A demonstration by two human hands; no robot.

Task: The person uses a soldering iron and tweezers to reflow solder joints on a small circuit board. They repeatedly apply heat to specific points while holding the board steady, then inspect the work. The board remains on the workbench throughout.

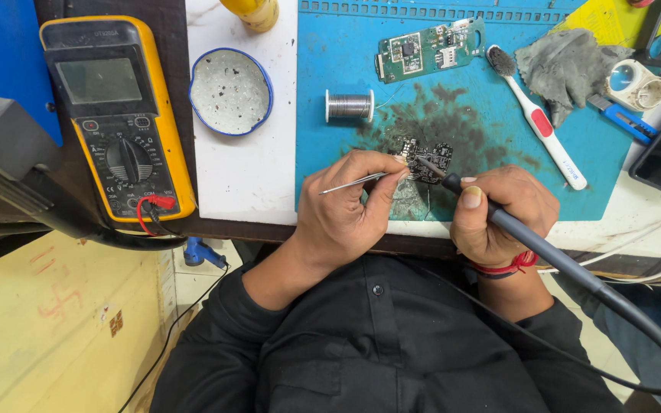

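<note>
On the stained blue rubber work mat [330, 69], near its front edge, lies the small dark circuit board [424, 158], and both your hands meet over it. Your left hand [346, 210] is closed in a pinch around thin metal tweezers [355, 182], thumb and forefinger pressed together at the board's left edge. The tweezers' long axis runs nearly level, tips at the board, tail pointing away to the board's left. Your right hand [499, 214] is wrapped tight, pen-fashion, around a dark grey soldering iron [499, 222]. Its axis slants: tip up-left onto the board, handle and cable trailing down-right. Beyond the board sit a solder wire spool [350, 105] and a green circuit board [430, 50].
</note>
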